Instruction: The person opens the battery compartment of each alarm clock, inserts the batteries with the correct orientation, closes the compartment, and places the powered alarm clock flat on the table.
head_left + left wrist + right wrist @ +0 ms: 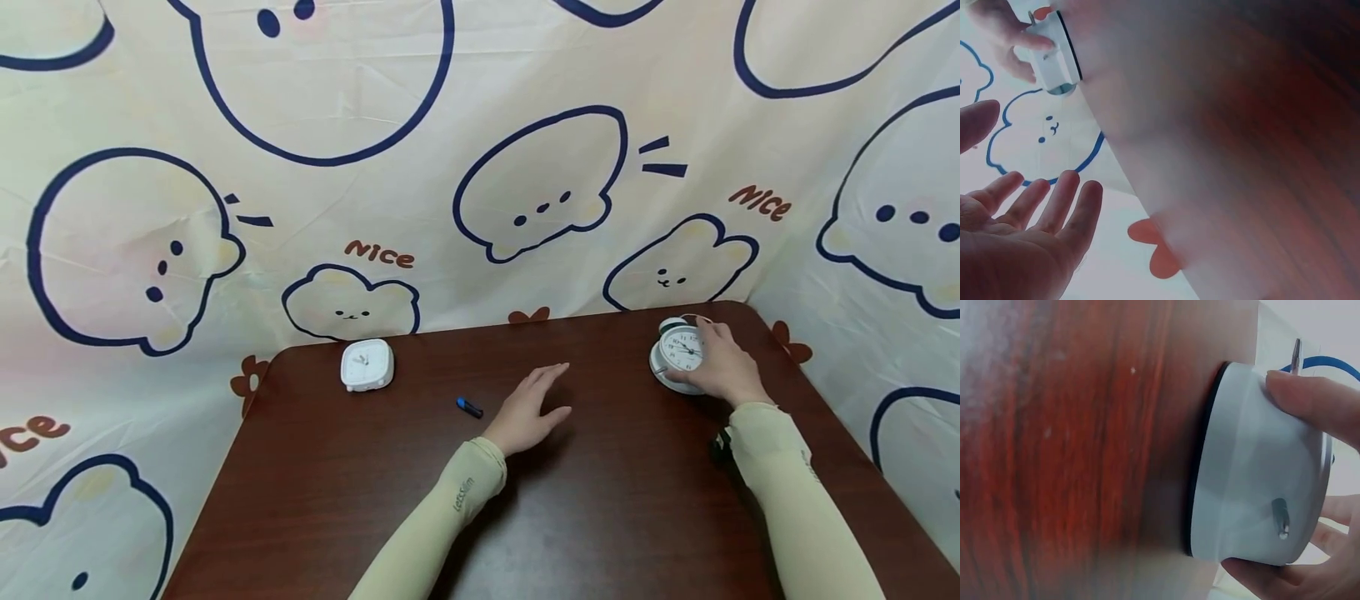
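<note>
My right hand (pixel 727 367) grips a round white alarm clock (pixel 681 347) at the far right of the table, its dial tilted up. In the right wrist view, thumb and fingers hold opposite sides of the clock's pale body (pixel 1254 469), whose black-rimmed side is towards the wood. Short metal pegs stick out of it. My left hand (pixel 527 418) hovers near the middle of the table with fingers extended and thumb apart, holding nothing. Just left of it lies a small blue-and-black object (pixel 469 407), its kind unclear. The left wrist view shows the spread left fingers (pixel 1065 200).
A white rounded-square clock (pixel 367 365) stands at the back left of the dark brown table (pixel 337 492). Behind the table and at its sides hangs a pale cloth (pixel 375 200) with cartoon outlines, close to the back edge.
</note>
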### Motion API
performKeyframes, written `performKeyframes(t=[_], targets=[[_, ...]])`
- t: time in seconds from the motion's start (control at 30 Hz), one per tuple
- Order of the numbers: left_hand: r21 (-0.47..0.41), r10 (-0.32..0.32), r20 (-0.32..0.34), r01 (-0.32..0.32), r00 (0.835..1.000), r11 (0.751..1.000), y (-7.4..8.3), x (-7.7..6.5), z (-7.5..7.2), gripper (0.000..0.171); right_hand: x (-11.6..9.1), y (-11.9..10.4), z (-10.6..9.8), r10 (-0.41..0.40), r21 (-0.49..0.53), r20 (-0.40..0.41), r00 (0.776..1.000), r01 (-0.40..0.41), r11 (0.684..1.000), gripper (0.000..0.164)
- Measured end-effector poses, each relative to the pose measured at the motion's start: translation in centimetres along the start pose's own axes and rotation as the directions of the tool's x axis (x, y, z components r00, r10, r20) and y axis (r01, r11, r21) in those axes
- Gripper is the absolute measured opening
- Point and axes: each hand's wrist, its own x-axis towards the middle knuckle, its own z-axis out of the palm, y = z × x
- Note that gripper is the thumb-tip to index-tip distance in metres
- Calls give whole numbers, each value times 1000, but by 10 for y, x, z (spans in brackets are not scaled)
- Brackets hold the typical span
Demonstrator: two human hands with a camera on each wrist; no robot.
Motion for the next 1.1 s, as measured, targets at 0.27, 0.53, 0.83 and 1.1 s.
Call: performKeyframes(t=[0.27,0.53,0.83,1.1], targets=[[-67,-13,-8,12,1000,998,-6,-5,-7,65,-7,-6,1,-11,11,-4,1000,11,1000,125],[-216,-61,-9,58,998,975,-12,-8,-11,64,-16,-39,2,-86,84,-16,996,87,993,124],[-660,-212,47,189,976,727,-6,-14,-14,66,-38,-105,8,-246,140,-23,969,246,959,121],[-800,-277,80,228,957,556,1,-15,-16,81,-60,-157,18,-408,127,-48,912,411,903,119]])
